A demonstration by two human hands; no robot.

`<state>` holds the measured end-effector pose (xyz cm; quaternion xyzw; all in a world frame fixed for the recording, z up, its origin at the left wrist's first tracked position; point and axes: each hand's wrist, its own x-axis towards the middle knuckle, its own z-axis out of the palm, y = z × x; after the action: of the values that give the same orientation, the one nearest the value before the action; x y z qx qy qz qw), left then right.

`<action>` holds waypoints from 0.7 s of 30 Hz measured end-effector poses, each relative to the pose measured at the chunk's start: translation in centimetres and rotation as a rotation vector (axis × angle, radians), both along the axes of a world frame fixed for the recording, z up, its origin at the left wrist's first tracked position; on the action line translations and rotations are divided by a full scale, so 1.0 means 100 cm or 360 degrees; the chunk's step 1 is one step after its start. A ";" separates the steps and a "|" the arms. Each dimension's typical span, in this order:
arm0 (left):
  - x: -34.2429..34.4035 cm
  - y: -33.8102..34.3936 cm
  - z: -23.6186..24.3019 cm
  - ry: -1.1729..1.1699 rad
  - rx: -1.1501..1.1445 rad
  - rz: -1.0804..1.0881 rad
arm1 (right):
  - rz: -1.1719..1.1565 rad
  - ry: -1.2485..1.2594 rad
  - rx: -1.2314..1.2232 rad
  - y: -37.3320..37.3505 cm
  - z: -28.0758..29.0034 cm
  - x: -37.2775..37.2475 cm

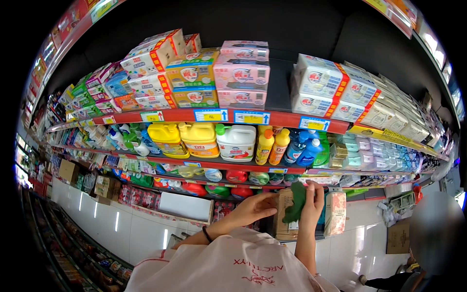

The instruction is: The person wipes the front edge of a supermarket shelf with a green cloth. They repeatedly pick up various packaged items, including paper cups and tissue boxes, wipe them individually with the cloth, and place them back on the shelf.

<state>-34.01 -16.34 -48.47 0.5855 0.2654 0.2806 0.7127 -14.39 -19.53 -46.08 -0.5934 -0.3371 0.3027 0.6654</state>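
My right hand is closed on a dark green cloth, which hangs from the fingers in front of a brown paper-wrapped pack. Just left of that pack is my left hand, its fingers half bent and apart, their tips close to the pack's left side. Whether they touch it, I cannot tell. A pale pack with a pink flower print stands to the right of my right hand. Something teal shows between the two packs, mostly hidden by my wrist.
Tissue packs are stacked on the upper shelf ahead. Yellow jugs, a white jug and blue bottles line the shelf below. A white-topped carton lies low left. Another person is at the right, near a cardboard box.
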 end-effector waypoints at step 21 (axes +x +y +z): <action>-0.160 -0.009 -0.036 -0.0190 -0.0674 0.1096 | 0.0073 -0.1557 0.0733 0.170 0.181 -0.098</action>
<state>-49.96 -17.26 -52.07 0.2854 0.4560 0.4754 0.6961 -24.17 -2.51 -28.02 -0.4963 -0.6780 -0.0763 0.5368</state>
